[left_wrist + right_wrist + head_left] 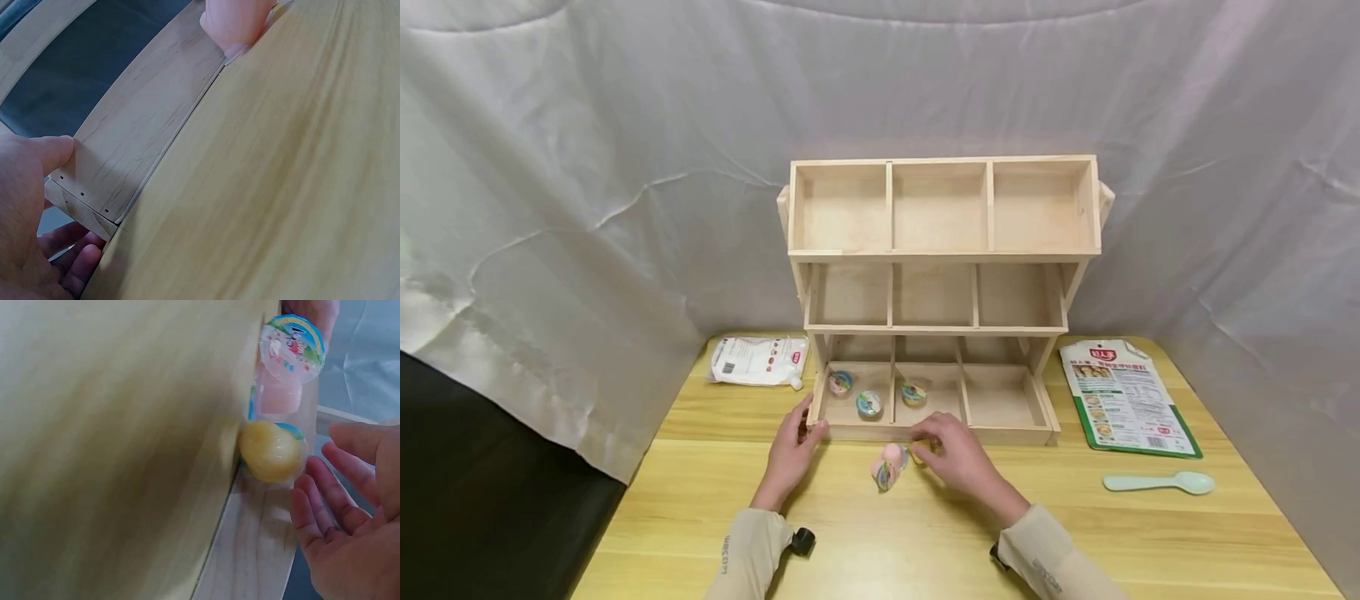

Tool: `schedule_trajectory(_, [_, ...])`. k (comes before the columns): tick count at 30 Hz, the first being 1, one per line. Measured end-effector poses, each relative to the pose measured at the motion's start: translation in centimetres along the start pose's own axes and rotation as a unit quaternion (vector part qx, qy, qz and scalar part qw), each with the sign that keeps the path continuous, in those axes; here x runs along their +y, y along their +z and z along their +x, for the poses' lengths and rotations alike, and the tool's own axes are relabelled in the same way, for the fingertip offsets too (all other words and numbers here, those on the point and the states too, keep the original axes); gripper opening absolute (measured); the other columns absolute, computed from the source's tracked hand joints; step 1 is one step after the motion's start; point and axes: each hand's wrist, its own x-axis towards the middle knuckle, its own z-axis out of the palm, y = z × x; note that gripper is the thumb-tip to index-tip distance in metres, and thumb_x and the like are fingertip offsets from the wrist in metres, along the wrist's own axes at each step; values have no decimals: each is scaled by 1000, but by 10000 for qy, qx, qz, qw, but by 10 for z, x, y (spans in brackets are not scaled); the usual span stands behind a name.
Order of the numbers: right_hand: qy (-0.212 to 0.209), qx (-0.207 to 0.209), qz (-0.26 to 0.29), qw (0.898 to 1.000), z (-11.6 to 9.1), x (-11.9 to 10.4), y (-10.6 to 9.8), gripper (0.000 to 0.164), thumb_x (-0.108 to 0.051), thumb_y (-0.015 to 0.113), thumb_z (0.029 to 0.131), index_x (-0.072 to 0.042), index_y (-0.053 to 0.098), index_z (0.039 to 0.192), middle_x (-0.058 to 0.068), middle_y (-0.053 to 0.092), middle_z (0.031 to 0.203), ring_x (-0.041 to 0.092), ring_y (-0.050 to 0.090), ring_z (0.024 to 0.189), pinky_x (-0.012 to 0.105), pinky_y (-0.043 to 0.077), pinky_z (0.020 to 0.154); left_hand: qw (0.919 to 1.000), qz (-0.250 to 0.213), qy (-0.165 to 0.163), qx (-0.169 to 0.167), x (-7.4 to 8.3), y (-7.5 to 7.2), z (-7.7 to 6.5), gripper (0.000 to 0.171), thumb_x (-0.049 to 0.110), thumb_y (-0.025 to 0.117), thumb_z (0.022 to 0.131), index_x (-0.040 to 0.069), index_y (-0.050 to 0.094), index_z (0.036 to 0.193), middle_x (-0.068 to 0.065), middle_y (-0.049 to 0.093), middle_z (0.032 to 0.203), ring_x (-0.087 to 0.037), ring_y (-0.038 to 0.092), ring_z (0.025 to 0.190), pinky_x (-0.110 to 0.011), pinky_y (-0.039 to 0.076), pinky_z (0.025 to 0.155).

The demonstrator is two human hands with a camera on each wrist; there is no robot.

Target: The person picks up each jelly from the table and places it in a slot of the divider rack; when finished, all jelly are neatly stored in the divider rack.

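Observation:
A three-tier wooden rack (943,250) stands at the back of the table. My left hand (790,457) grips the left front corner of its bottom tray (137,119), thumb on the front board and fingers round the side. In front of that tray lie pink jelly cups (885,473) and a yellow jelly cup (272,452). My right hand (958,458) is beside the yellow cup with its fingers loosely bent; in the right wrist view the fingertips (302,490) are very near it, and contact is unclear. Two jelly cups (869,404) sit in the bottom left compartment, one (913,393) in the middle.
A white spouted pouch (762,361) lies left of the rack. On the right are a green-and-white food packet (1131,400) and a pale green spoon (1161,482). Grey curtains (625,167) hang behind and beside the table (880,550).

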Motion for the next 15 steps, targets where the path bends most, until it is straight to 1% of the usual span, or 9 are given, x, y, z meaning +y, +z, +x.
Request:
schedule_trajectory(4, [19, -41, -66, 10000, -3, 1, 0, 21, -12, 79, 91, -9, 78, 112, 1, 72, 102, 21, 63, 91, 30, 53, 77, 10000, -3, -5, 1, 0, 1, 1, 67, 38, 62, 105, 18, 35, 163, -17, 55, 138, -25, 54, 113, -38, 46, 97])
schedule_trajectory(8, [92, -158, 16, 9998, -5, 4, 1, 23, -9, 79, 89, -9, 77, 112, 0, 72, 99, 12, 61, 83, 25, 53, 73, 10000, 35, 22, 27, 1, 0, 2, 67, 37, 62, 105, 17, 35, 162, -17, 56, 138, -24, 54, 113, -38, 46, 98])
schedule_trajectory(11, [46, -304, 72, 9995, -7, 8, 2, 23, -8, 79, 89, -7, 77, 112, 2, 72, 100, 6, 59, 78, 22, 52, 70, 10000, 34, 41, 51, 2, 0, 1, 67, 37, 62, 105, 16, 36, 162, -18, 56, 138, -25, 54, 113, -39, 46, 97])
schedule_trajectory(15, [-52, -479, 162, 9987, -10, 11, 1, 26, -6, 79, 89, -4, 75, 114, 6, 72, 106, 4, 56, 75, 21, 50, 67, 10000, 29, 0, 56, 0, 1, 1, 66, 37, 62, 105, 17, 37, 162, -17, 56, 138, -25, 54, 113, -39, 46, 97])
